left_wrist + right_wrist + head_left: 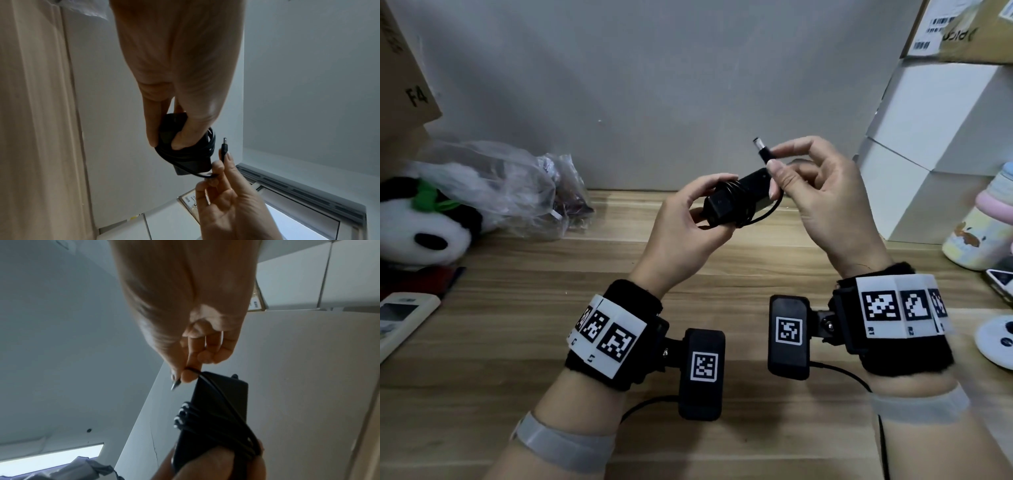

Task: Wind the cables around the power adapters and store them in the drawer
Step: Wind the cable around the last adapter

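A black power adapter [736, 198] is held above the wooden desk [551, 308], with several turns of its black cable wound round its middle. My left hand [698, 212] grips the adapter's near end [170, 138] between thumb and fingers. My right hand [791, 171] pinches the cable's barrel plug [763, 150] between thumb and forefinger, just above the adapter's far end. A short loop of cable [767, 214] hangs from the plug down to the windings [216, 426]. The plug tip [224, 142] points upward. No drawer is in view.
A plush panda [424, 222] and a crumpled clear plastic bag [517, 185] lie at the desk's left. A remote control [400, 318] is at the near left edge. White boxes [928, 154] stack at the right, with a pastel bottle [979, 226] beside them.
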`<action>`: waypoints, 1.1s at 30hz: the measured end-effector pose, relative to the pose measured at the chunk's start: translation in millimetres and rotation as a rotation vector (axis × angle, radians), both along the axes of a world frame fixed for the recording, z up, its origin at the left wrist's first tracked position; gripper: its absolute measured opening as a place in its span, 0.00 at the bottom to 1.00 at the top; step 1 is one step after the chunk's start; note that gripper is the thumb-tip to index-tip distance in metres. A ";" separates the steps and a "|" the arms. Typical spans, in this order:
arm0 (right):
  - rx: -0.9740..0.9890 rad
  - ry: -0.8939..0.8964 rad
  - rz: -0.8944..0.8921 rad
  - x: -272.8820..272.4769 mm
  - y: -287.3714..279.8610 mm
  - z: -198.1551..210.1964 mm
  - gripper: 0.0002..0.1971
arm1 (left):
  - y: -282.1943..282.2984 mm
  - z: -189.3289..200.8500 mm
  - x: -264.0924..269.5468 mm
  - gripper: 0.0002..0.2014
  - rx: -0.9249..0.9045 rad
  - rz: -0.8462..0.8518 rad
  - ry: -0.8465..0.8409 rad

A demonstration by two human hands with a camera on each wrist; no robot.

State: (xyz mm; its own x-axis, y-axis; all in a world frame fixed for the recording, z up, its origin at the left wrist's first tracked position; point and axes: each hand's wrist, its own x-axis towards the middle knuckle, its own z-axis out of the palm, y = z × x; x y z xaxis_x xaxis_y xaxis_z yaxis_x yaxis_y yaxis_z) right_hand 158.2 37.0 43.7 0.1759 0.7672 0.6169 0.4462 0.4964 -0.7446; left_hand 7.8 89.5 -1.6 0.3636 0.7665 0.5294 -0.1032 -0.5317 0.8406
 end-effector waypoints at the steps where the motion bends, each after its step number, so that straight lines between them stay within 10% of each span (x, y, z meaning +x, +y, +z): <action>1: -0.008 -0.008 -0.002 1.4 -0.3 0.0 0.03 | 0.0 0.1 0.3 0.24 -0.008 0.002 -0.010; 33: -0.245 -0.157 -0.035 2.3 2.4 -9.8 0.03 | 1.9 -2.4 -9.0 0.30 -0.201 -0.080 0.087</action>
State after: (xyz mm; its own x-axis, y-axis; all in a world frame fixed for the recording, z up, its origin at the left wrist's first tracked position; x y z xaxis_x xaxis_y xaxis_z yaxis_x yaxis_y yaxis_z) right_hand 160.5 39.4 33.9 0.1217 0.8916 0.4361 0.5794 0.2929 -0.7605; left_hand -1.2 91.4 -4.0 0.4654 0.8200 0.3333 -0.0611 -0.3459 0.9363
